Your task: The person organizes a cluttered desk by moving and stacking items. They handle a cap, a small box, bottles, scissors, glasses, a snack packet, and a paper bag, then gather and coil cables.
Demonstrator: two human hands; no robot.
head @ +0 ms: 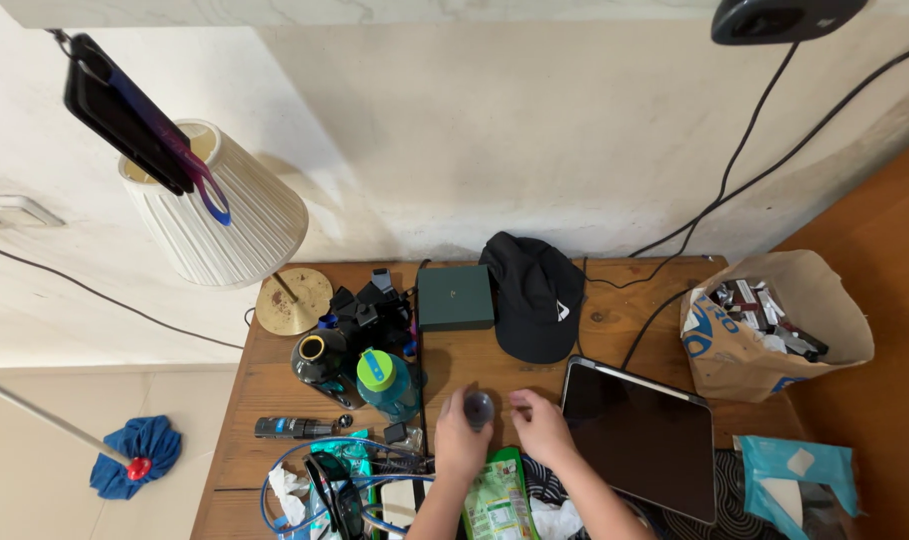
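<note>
Grey small bottle (478,408) sits clamped in the left hand (460,443), right hand (541,428) loosely curled just beside it.

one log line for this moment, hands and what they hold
left hand: holds small grey bottle | right hand: empty, beside bottle | surface: wooden table

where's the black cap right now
In the head view the black cap lies at the back of the wooden table, just right of the dark green box and behind the tablet.
</note>
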